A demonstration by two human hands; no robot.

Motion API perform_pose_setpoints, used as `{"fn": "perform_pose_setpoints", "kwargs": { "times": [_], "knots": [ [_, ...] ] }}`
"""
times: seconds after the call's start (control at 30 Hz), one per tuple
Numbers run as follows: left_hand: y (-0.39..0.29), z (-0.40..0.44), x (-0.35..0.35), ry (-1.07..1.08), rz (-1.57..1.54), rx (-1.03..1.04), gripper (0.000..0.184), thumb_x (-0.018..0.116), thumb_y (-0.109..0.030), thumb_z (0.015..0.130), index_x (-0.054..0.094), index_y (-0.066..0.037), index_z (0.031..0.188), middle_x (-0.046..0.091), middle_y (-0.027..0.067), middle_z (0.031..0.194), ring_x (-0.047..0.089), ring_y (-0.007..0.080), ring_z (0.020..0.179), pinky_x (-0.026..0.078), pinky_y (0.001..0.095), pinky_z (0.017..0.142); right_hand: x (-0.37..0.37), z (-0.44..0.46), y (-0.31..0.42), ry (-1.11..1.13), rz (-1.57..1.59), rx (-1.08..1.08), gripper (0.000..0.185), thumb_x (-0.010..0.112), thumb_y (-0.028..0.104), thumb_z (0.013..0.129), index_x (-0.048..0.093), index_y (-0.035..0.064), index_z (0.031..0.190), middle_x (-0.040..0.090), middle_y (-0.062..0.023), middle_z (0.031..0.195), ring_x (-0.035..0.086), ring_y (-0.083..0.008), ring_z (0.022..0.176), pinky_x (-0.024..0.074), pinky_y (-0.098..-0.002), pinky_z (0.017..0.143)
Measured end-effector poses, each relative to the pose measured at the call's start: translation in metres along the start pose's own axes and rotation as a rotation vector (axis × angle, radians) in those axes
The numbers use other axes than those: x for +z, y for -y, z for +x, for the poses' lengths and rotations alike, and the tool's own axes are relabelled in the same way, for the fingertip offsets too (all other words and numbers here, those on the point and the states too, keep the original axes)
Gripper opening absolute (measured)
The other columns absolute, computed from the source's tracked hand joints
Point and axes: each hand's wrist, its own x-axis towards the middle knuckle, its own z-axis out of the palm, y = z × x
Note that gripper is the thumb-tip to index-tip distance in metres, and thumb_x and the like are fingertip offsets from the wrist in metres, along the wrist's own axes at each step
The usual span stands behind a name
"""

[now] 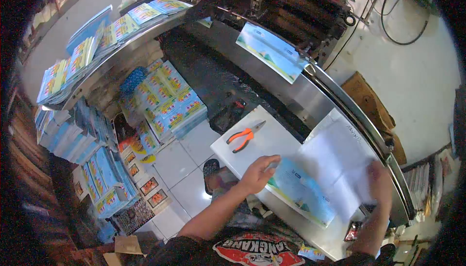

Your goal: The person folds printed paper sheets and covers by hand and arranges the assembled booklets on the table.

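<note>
My left hand [261, 175] is closed at the upper left edge of a light blue printed sheet [301, 188], thumb and fingers pinching its corner. This sheet lies across the white tabletop [228, 145]. My right hand [381, 182] is smeared by motion at the right edge of a white paper sheet [335, 161], which is partly blurred too and overlaps the blue print. Whether those fingers grip the paper cannot be made out. Pliers [246, 136] with orange and black handles rest on the tabletop, beyond my left hand.
A metal machine rail [359, 111] curves along the right. Another blue print [272, 51] hangs on the machine. Stacks of printed sheets [170, 101] stand on the tiled floor [182, 181]; more piles [116, 31] lie on a shelf at left. A small dark red packet [353, 230] sits near my right forearm.
</note>
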Motion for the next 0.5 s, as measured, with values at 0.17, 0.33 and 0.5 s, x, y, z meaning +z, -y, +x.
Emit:
{"fn": "perform_pose_setpoints", "kwargs": {
  "times": [0.17,0.33,0.5],
  "knots": [
    [-0.002,0.000,-0.001,-0.016,0.009,0.034,0.037,0.048,-0.019,0.096,0.055,-0.003,0.128,0.060,0.0164,0.124,0.055,0.0308,0.119,0.042,0.0391,0.101,-0.060,0.093,0.010,-0.756,-0.014,-0.143,0.057,0.048,-0.005,0.077,0.055,0.0085,0.132,0.060,-0.0158,0.128,0.062,-0.0326,0.109,0.0464,-0.0390,0.098],
    [0.000,-0.003,0.000,-0.008,0.064,-0.016,0.038,0.051,-0.015,0.093,0.055,-0.006,0.129,0.059,0.0173,0.125,0.055,0.0320,0.119,0.044,0.0397,0.100,0.019,0.158,0.022,-0.533,0.154,-0.077,0.037,0.051,0.013,0.093,0.058,0.0135,0.129,0.058,-0.0121,0.131,0.055,-0.0308,0.121,0.0424,-0.0407,0.104],
    [0.001,0.000,0.001,0.008,0.131,0.047,0.039,0.057,-0.022,0.095,0.053,-0.005,0.130,0.059,0.0183,0.120,0.057,0.0322,0.110,0.046,0.0382,0.093,0.106,0.119,0.053,-0.509,-0.211,-0.419,0.039,0.053,0.008,0.085,0.060,0.0123,0.123,0.061,-0.0153,0.125,0.059,-0.0340,0.114,0.0484,-0.0429,0.094]
  ]
}}
